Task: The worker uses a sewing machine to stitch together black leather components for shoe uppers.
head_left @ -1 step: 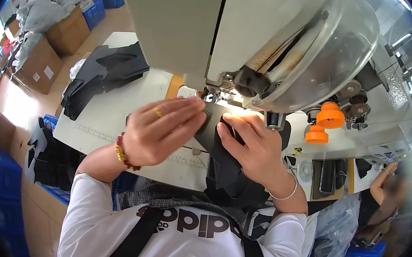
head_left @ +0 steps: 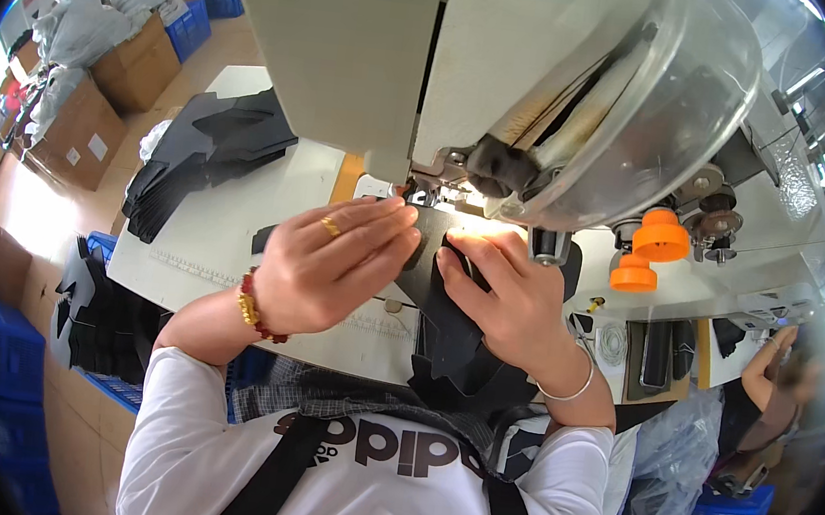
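— Where is the black cut piece point(head_left: 455, 332) found?
— It is seen under the right hand point(head_left: 507, 293), draped over the near table edge and hanging toward the wearer.
— How is that hand held?
— Its thumb and forefinger are bent close together on the material; whether the piece is pinched or only pressed cannot be told.
— And the left hand point(head_left: 336, 265)?
— Its fingers are laid nearly straight and side by side, the tips close to the presser foot point(head_left: 426, 196); what is covered by them cannot be told.
— What is placed beyond?
— Above both hands, a pale sewing machine head point(head_left: 344, 49) is seen. Two orange knobs point(head_left: 661, 235) are set up and to the right of the right hand. A fanned stack of black cut pieces point(head_left: 208, 151) is spread up and to the left of the left hand.
— Is any writing shown?
— A printed ruler scale point(head_left: 192, 268) is marked on the table left of the left hand. Large dark lettering point(head_left: 412, 449) is printed below the hands, upside down, on the white T-shirt point(head_left: 177, 444). Far left, white labels point(head_left: 96, 145) are stuck on a cardboard box point(head_left: 66, 111), too small to be read.
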Action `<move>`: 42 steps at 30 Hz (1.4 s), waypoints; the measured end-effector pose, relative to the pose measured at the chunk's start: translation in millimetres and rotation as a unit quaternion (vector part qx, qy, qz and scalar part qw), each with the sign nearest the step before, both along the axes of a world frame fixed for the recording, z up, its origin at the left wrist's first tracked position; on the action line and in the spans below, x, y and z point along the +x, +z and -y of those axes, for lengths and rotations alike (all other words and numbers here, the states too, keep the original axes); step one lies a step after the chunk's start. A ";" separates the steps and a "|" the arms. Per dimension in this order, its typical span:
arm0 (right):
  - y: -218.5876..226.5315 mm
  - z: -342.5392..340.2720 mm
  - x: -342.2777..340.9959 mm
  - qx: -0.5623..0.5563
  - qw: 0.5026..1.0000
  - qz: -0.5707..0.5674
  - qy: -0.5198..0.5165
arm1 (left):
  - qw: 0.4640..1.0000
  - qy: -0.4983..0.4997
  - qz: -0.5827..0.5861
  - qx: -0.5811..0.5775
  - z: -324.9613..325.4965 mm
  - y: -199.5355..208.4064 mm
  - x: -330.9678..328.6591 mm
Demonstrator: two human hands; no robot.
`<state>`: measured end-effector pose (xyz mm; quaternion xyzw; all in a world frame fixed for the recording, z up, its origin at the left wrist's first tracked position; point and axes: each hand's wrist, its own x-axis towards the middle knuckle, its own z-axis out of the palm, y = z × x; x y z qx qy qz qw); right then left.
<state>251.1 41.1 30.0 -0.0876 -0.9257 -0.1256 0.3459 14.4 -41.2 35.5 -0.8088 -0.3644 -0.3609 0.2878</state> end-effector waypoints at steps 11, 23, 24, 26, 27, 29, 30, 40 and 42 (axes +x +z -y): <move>-7.1 -5.3 14.5 0.041 0.996 0.052 -0.064 | 0.985 0.003 -0.004 -0.174 4.8 -1.7 5.3; -2.8 -1.6 11.3 -0.022 0.999 0.023 -0.024 | 0.994 0.017 -0.028 -0.108 0.9 -11.8 14.5; -2.4 -1.8 10.8 -0.009 0.999 0.027 -0.022 | 0.993 0.018 -0.021 -0.111 1.6 -12.6 15.3; -1.6 -0.8 11.1 -0.032 0.999 0.026 -0.025 | 0.993 0.023 -0.027 -0.112 2.5 -13.3 15.2; -1.1 -1.3 11.5 -0.047 0.998 0.032 -0.023 | 0.993 0.026 -0.029 -0.111 2.9 -13.6 15.3; -0.5 -1.2 12.5 0.009 0.999 0.039 -0.026 | 0.993 0.027 -0.030 -0.113 3.0 -13.7 15.2; -0.3 -0.9 13.0 0.025 0.999 0.038 -0.025 | 0.993 0.026 -0.028 -0.116 2.7 -13.8 15.1; -1.0 -1.0 9.6 -0.003 0.999 0.028 -0.025 | 0.994 0.042 -0.023 -0.100 -0.4 -16.0 17.4; 0.0 -0.4 10.6 -0.017 0.999 0.032 -0.019 | 0.994 0.043 -0.023 -0.097 -0.9 -16.9 17.4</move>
